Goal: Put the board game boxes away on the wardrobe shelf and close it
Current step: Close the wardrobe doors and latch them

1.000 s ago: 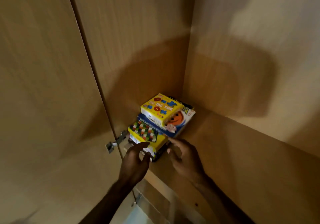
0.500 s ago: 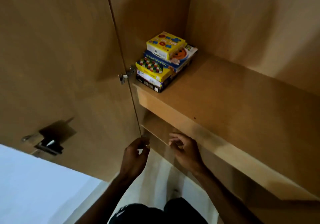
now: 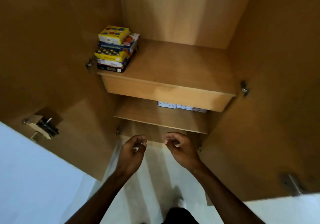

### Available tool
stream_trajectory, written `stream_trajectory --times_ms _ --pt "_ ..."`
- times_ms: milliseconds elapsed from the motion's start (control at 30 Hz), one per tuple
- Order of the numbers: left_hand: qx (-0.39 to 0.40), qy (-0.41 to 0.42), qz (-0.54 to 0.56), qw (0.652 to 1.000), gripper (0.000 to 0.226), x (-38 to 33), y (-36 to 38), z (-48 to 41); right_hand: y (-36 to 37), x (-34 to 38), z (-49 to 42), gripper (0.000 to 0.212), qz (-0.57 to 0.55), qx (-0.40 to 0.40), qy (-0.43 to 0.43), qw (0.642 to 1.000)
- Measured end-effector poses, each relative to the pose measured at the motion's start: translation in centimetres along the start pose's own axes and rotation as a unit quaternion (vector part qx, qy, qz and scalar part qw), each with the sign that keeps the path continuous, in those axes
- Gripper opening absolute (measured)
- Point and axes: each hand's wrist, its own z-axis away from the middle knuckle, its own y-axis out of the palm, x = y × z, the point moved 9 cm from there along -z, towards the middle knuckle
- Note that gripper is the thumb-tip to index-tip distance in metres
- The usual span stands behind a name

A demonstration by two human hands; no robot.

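Game boxes [image 3: 116, 49]: one stack, about five or six high, yellow box [image 3: 113, 34] on top, sitting on the upper shelf [image 3: 173, 64] at its front left corner, bottom box right at the front edge and close to the left side wall. The stack looks slightly staggered but stable, and nothing overhangs that I can see. The rest of that shelf is bare wood. So the put-away part reads as done, with no box in either hand or on the floor [image 3: 155, 180] in view. Left hand [image 3: 132, 152] and right hand [image 3: 181, 149] hang below the shelves, well apart from the stack, fingers loosely curled and grasping nothing, touching nothing. What's left is closing. Left door [image 3: 43, 50] and right door [image 3: 277, 102] both stand wide open, so each needs swinging shut. Left door has a lock fitting [image 3: 41, 125] on its inside face, and the right door has a metal piece [image 3: 290, 184] near its lower edge, probably a handle or latch but too blurred to call. Hard to read: box titles are unreadable. A lower shelf [image 3: 155, 114] holds pale patterned boxes [image 3: 181, 107] at the back, mostly hidden by the upper shelf's front lip, so I can't tell what they are. Door outer edges are cut off by the frame. Can't tell whether the lock needs turning.
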Motion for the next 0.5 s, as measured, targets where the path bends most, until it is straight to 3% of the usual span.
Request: stream_trajectory --times_ms 267,500 --pt "0.081 0.068 -0.004 0.994 0.031 -5.5 9.7 7.7 -12.9 -3.2 10.9 0.020 -0.014 -0.095 0.027 0.995" --pt "0.158 0.090 0.037 0.983 0.020 -11.8 22.5 15.5 -26.7 -5.4 21.8 0.019 0.054 -0.182 -0.009 0.982"
